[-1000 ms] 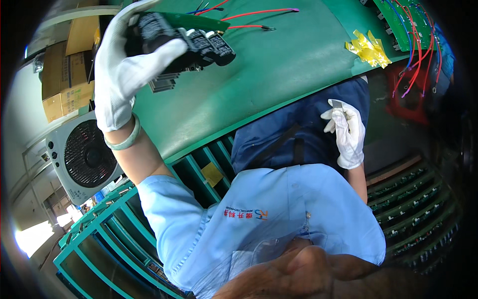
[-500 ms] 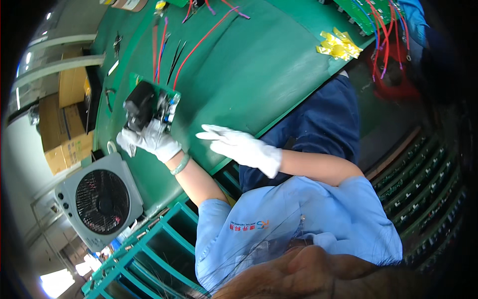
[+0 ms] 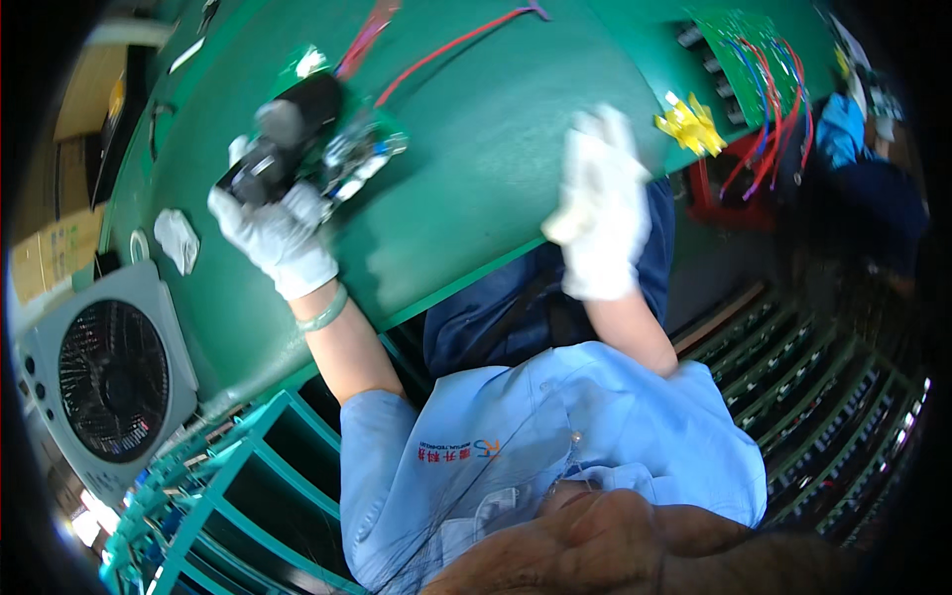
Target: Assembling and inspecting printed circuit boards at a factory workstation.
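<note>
My gloved left hand [image 3: 283,238] is closed around the near side of a green circuit board [image 3: 365,149]. Large black cylindrical parts [image 3: 307,104] stand up from that board, which is held tilted over the green tabletop. Red wires [image 3: 446,58] trail beyond it on the table. My gloved right hand [image 3: 600,203] is over the table's near edge, smeared by motion, with its fingers stretched out and nothing visible in them. Nearest to it, on the right, lies a crumpled bunch of yellow film or tape [image 3: 691,126].
Farther right, another green circuit board [image 3: 744,64] has red and blue wires [image 3: 778,124] hanging over the edge above a red bin [image 3: 706,193]. A grey box fan [image 3: 114,372] and a white crumpled cloth [image 3: 177,241] are at left. Another person's blue sleeve [image 3: 843,129] shows far right.
My right hand has swung right, away from the board and closer to the yellow bunch. My left hand still holds the board. The whole view has shifted, and the white cloth now shows fully.
</note>
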`<action>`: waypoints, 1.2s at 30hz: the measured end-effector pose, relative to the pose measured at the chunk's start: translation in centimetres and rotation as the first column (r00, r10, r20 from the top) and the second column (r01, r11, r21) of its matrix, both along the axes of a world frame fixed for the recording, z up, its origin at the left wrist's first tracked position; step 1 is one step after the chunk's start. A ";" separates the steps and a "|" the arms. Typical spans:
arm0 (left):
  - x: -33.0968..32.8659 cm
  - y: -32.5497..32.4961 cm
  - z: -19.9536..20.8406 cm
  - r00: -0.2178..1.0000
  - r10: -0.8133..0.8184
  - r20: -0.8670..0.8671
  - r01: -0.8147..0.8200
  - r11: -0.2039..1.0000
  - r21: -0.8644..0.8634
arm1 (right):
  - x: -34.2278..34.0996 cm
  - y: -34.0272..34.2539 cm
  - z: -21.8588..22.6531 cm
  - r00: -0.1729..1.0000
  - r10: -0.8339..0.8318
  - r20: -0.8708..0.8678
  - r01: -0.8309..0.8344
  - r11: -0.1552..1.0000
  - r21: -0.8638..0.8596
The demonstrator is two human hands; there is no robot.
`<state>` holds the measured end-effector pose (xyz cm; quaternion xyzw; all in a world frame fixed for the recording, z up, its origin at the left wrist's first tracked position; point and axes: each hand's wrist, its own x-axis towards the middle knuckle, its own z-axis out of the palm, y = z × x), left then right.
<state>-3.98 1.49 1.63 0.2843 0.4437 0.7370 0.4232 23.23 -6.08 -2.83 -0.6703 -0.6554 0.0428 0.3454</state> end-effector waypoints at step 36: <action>5.0 -1.3 -1.9 0.889 -0.451 -0.083 0.401 0.853 -0.335 | 2.5 3.2 0.9 0.454 -0.151 -0.878 -0.448 0.813 -0.372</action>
